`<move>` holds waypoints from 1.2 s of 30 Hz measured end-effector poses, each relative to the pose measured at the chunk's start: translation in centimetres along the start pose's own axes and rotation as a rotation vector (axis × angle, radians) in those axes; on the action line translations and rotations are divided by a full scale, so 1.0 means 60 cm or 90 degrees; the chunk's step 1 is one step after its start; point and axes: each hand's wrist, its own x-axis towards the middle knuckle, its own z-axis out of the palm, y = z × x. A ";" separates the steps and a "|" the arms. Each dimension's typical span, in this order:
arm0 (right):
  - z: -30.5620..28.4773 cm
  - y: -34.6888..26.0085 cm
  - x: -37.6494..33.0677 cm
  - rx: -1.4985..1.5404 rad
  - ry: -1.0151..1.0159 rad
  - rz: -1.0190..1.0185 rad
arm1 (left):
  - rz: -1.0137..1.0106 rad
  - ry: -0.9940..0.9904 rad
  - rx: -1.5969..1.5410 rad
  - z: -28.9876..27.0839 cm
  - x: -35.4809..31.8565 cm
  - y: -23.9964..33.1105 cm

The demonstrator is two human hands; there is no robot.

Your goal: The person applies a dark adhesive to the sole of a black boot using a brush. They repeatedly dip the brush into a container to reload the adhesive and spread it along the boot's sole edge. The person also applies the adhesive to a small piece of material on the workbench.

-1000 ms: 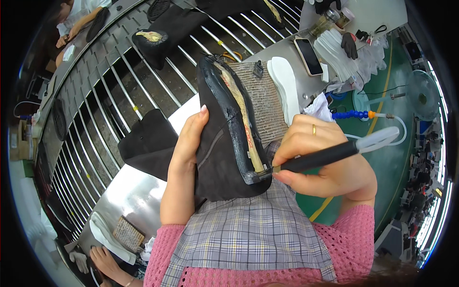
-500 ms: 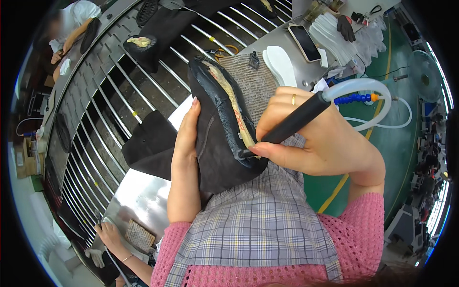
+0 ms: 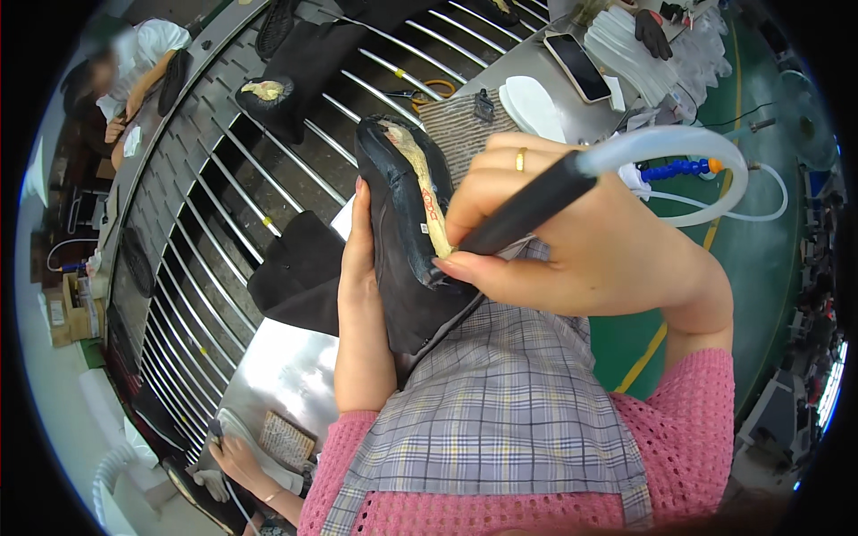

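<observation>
A black boot upper (image 3: 413,308) is held sole side up in front of me, its toe pointing away. Dark, wet-looking edges surround a pale yellowish strip (image 3: 416,174) along its bottom, with small red marks. My left hand (image 3: 359,246) grips the boot from the left, thumb along its side and the other fingers hidden behind it. Pinched in my right hand (image 3: 594,237) is a black-handled glue brush (image 3: 527,207), fed by a clear hose (image 3: 706,143). Its tip is down at the heel end, mostly covered by my thumb and fingertips.
A metal-bar conveyor (image 3: 223,228) runs along the left, carrying other black boots (image 3: 265,98). A phone (image 3: 577,67), white insoles (image 3: 532,107) and a ridged mat (image 3: 451,121) lie beyond. Co-workers' hands (image 3: 239,460) appear at lower left and upper left.
The boot has turned slightly, showing more of its right side at the heel. My right hand and the brush have shifted a little left along the heel edge. The view has moved slightly.
</observation>
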 end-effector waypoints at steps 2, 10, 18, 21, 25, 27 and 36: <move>0.000 -0.008 0.007 -0.019 -0.009 0.007 | -0.001 -0.008 -0.013 0.011 -0.005 0.000; -0.007 -0.005 0.018 0.070 -0.091 0.110 | -0.006 -0.046 -0.071 0.047 -0.015 0.007; -0.002 0.026 0.048 0.233 -0.103 0.151 | 0.076 -0.073 -0.032 0.030 -0.012 0.008; 0.005 0.037 0.057 0.245 -0.087 0.144 | 0.395 -0.096 0.633 0.046 -0.012 -0.003; 0.020 0.036 0.065 0.260 -0.048 0.091 | 0.349 -0.090 0.530 0.047 -0.018 -0.001; 0.026 0.029 0.069 0.242 -0.042 0.056 | 0.367 -0.074 0.558 0.047 -0.023 0.000; 0.032 -0.001 0.085 0.056 -0.018 -0.052 | 0.478 0.040 0.790 0.080 -0.049 0.005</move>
